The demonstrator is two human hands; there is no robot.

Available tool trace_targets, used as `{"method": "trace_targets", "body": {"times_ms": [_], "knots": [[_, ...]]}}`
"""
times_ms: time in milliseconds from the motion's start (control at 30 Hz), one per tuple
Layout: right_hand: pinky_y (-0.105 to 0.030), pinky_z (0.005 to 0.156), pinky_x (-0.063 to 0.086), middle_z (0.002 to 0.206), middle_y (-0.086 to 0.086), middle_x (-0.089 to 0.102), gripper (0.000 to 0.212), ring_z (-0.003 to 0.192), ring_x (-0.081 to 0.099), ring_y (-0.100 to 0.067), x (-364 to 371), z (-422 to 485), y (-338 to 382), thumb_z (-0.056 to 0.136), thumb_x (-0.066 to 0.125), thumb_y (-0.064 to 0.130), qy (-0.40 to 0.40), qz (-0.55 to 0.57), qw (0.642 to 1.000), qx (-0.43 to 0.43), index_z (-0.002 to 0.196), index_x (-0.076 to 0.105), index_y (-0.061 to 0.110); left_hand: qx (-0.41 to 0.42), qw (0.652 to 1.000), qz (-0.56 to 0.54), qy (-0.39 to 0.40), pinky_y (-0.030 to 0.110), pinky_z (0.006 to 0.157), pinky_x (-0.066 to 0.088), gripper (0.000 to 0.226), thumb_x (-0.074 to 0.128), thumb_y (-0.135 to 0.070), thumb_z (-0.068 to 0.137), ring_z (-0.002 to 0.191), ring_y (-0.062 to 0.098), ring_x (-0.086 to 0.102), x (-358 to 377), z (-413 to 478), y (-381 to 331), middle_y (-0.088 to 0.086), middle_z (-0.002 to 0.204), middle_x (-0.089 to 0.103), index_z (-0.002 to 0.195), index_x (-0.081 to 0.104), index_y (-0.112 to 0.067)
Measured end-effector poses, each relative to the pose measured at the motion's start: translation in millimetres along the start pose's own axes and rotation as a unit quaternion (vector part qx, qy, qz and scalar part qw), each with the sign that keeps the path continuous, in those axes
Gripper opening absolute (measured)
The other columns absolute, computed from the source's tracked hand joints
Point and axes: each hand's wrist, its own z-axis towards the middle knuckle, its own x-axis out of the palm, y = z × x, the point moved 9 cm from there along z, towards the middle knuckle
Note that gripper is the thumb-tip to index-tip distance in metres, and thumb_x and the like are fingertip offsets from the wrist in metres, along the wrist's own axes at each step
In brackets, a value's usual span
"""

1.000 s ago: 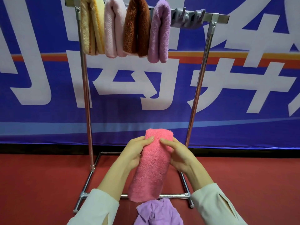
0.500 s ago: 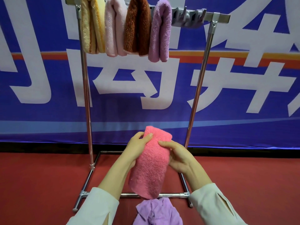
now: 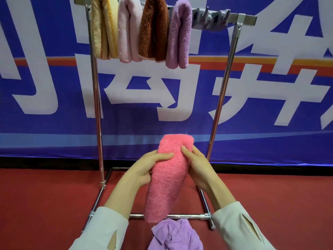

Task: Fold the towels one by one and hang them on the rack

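Observation:
A folded pink towel [image 3: 168,179] hangs long and narrow between my hands, in front of the metal rack [image 3: 96,109]. My left hand [image 3: 146,167] grips its left side, thumb across the front. My right hand [image 3: 196,165] holds the right edge near the top, thumb pressed on the cloth. On the rack's top bar hang several folded towels: yellow [image 3: 103,31], pale pink [image 3: 128,33], brown [image 3: 154,31] and lilac [image 3: 179,35]. A crumpled lilac towel [image 3: 175,235] lies on the red floor below my hands.
Grey hooks [image 3: 210,17] fill the right part of the top bar, which carries no towel there. The rack's base frame [image 3: 180,216] rests on the red floor [image 3: 45,204]. A blue banner [image 3: 270,105] with white characters stands close behind.
The pink towel has risen slightly with both hands. My thumbs have shifted a little on its upper part.

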Motion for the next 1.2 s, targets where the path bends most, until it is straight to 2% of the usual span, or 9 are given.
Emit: {"method": "trace_targets", "body": {"times_ms": [133,267,367,567,733,833,933,1067,1200], "knots": [[-0.038,0.086,0.054,0.112,-0.014,0.071,0.030,0.106,0.067,-0.028,-5.2,1.5,2.3,0.100,0.049,0.020,-0.018,-0.001,1.000,0.001,0.123,0.061,0.005,0.032,0.999,-0.018,0.037,0.033,0.072,0.058,0.030,0.064,-0.006,0.083,0.088,0.025,0.072,11.1,-5.2,-10.5,0.015,0.104,0.072,0.113,0.065,-0.006],[-0.042,0.093,0.053,0.109,-0.018,0.071,0.039,0.105,0.067,-0.031,-12.6,3.6,0.3,0.100,0.048,0.030,-0.052,-0.011,0.998,0.016,0.120,0.063,0.000,0.080,0.997,0.016,0.009,0.040,0.087,0.055,0.029,0.064,-0.012,0.087,0.098,0.030,0.068,12.2,-6.6,-20.8,0.019,0.111,0.069,0.114,0.065,-0.004],[-0.037,0.088,0.054,0.106,-0.013,0.074,0.043,0.097,0.070,-0.024,-2.4,-4.5,-8.4,0.091,0.058,0.044,0.017,-0.077,0.994,0.074,0.113,0.069,0.009,0.118,0.993,0.002,-0.031,0.044,0.087,0.055,0.029,0.066,-0.017,0.087,0.098,0.033,0.069,9.4,-6.4,-27.2,0.018,0.108,0.071,0.115,0.065,-0.008],[-0.024,0.072,0.056,0.107,-0.012,0.072,0.032,0.088,0.071,-0.018,8.4,-7.7,-9.4,0.085,0.067,0.011,0.088,-0.070,0.993,0.045,0.115,0.066,0.001,0.165,0.983,-0.023,-0.079,0.043,0.084,0.056,0.033,0.067,-0.014,0.086,0.097,0.029,0.070,-2.2,-8.6,-37.4,0.014,0.109,0.071,0.119,0.061,-0.010],[-0.025,0.073,0.054,0.092,-0.004,0.073,0.028,0.076,0.067,-0.012,9.7,-8.0,-8.5,0.094,0.057,0.015,0.114,-0.082,0.989,0.048,0.119,0.064,0.003,0.141,0.985,-0.047,-0.091,0.045,0.085,0.056,0.040,0.068,-0.017,0.085,0.099,0.030,0.069,-13.9,-5.6,-33.5,0.014,0.112,0.070,0.124,0.058,-0.012],[-0.021,0.062,0.043,0.072,-0.003,0.053,0.027,0.061,0.049,-0.009,2.1,-7.2,-12.2,0.096,0.057,0.022,0.088,-0.115,0.988,0.061,0.114,0.064,0.003,0.097,0.994,-0.022,-0.036,0.043,0.090,0.053,0.044,0.065,-0.016,0.088,0.107,0.028,0.066,-6.7,-3.5,-25.2,0.012,0.119,0.067,0.129,0.052,-0.020],[-0.026,0.068,0.046,0.092,-0.016,0.055,0.035,0.077,0.053,-0.020,-0.7,-7.4,-10.8,0.091,0.064,0.024,0.063,-0.106,0.990,0.061,0.116,0.057,0.002,0.093,0.992,0.080,-0.023,0.034,0.089,0.053,0.049,0.064,-0.007,0.088,0.109,0.021,0.064,-4.7,-2.6,-23.9,0.007,0.122,0.064,0.132,0.050,-0.022],[-0.035,0.081,0.052,0.113,-0.017,0.069,0.051,0.092,0.068,-0.025,-4.3,-6.1,-3.9,0.086,0.069,0.012,0.053,-0.072,0.996,0.029,0.127,0.051,0.037,0.094,0.987,0.117,-0.062,0.030,0.078,0.057,0.041,0.072,-0.004,0.080,0.092,0.021,0.070,-7.0,-3.5,-24.6,0.012,0.107,0.071,0.120,0.062,-0.003],[-0.049,0.099,0.043,0.124,-0.025,0.061,0.040,0.102,0.061,-0.032,-0.9,-4.8,0.7,0.083,0.069,0.008,0.063,-0.041,0.997,-0.012,0.118,0.067,0.027,0.097,0.987,0.055,-0.114,0.025,0.059,0.056,0.051,0.081,-0.005,0.070,0.078,0.020,0.071,-12.9,-5.8,-24.3,0.017,0.101,0.071,0.116,0.059,0.003]]}}
